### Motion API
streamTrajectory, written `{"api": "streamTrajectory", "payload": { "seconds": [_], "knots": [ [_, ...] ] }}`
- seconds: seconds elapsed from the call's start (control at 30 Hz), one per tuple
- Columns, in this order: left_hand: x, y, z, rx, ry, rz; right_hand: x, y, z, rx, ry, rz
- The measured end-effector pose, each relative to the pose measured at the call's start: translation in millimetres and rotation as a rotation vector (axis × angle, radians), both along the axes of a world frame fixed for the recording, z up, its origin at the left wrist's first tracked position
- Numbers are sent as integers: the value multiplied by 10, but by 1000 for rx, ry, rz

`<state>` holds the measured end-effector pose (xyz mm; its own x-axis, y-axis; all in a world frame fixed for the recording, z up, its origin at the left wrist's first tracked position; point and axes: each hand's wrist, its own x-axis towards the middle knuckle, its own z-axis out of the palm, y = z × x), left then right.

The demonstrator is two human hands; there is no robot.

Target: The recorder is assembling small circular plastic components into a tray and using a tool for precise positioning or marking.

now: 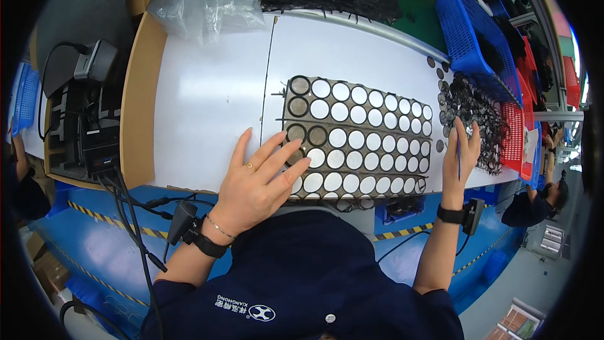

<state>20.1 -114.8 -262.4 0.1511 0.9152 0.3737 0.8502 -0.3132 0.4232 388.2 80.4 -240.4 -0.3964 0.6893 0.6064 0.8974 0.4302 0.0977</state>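
A dark panel [362, 123] with rows of round, black-rimmed openings lies on the white table in front of me. Most openings show white; a few at its left end are dark or grey-brown. My left hand [259, 179] rests at the panel's left edge, fingers spread, their tips over the dark circles. A thin blue stick-like tool [459, 162] is in my right hand [462, 151], beyond the panel's right end. The fingertips of that hand are at a heap of black rings and discs [487, 123]; whether they pinch a piece is too small to tell.
An open cardboard box [143, 101] holding black devices and cables stands left. Clear plastic bags [204, 0] lie at the far left. A blue basket [475, 31] and a red basket [513, 132] stand at the right. Another person [544, 198] is beyond them.
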Motion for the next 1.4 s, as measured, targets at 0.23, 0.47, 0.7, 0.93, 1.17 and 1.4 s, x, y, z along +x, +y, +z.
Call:
{"api": "streamTrajectory", "payload": {
  "seconds": [0.23, 0.47, 0.7, 0.93, 1.17, 1.4],
  "knots": [
    [20, -24, -16, -68, 64, 73, -1637, -949, 38, -844, 572, 615],
    [18, -35, -19, -79, 36, 71, -1778, -935, -37, -883, 584, 529],
    [22, -33, -5, -74, 30, 67, -1774, -945, -28, -888, 593, 532],
    [16, -46, -27, -60, 26, 63, -1780, -981, -42, -853, 566, 530],
    [24, -25, -53, -59, 39, 65, -1769, -936, -147, -329, 165, 592],
    [22, -48, -6, -23, -9, 72, -363, -182, 53, -161, 124, -67]
  ]
}}
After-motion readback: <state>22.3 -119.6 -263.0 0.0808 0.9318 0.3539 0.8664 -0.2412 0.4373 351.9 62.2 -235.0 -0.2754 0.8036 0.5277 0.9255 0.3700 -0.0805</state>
